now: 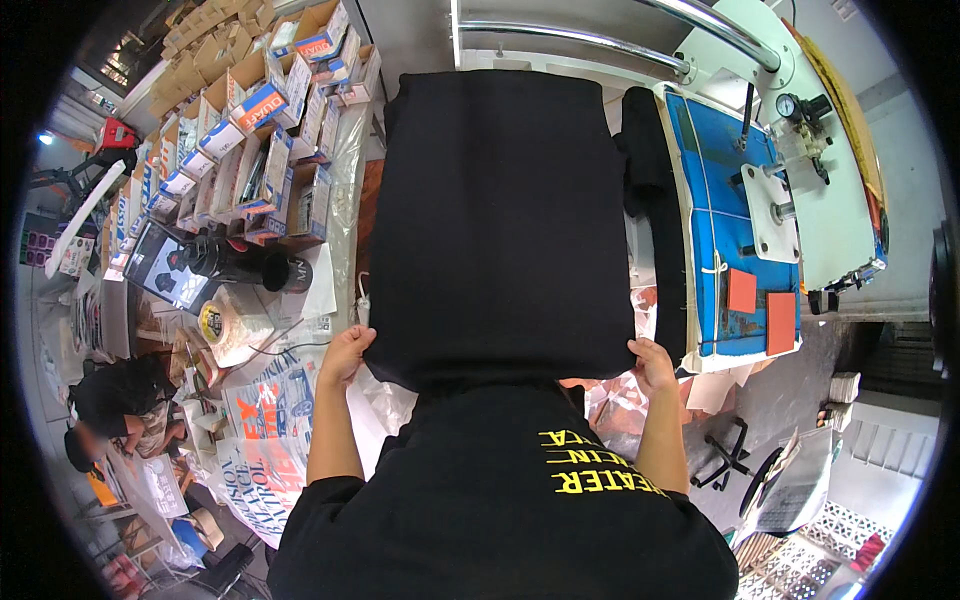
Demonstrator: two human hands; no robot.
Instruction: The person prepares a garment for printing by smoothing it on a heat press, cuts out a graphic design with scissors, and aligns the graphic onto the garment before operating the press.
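A black garment [495, 220] lies spread out smooth and flat in front of me, nearly square in outline. At its near left corner, my left hand [348, 354] is closed on the edge of the cloth. My right hand [653, 364] pinches the near right corner in the same way. A dark length like a sleeve [645, 150] hangs at the right side of the cloth. What supports the garment underneath is hidden by it.
Right of the garment stands a press with a blue pad [715, 200], red squares [781, 323] and a pressure gauge [788, 106]. Chrome bars [575, 38] cross the far side. Left are open cardboard boxes [262, 105] and a black cylinder [270, 268]. Another person [115, 405] sits lower left.
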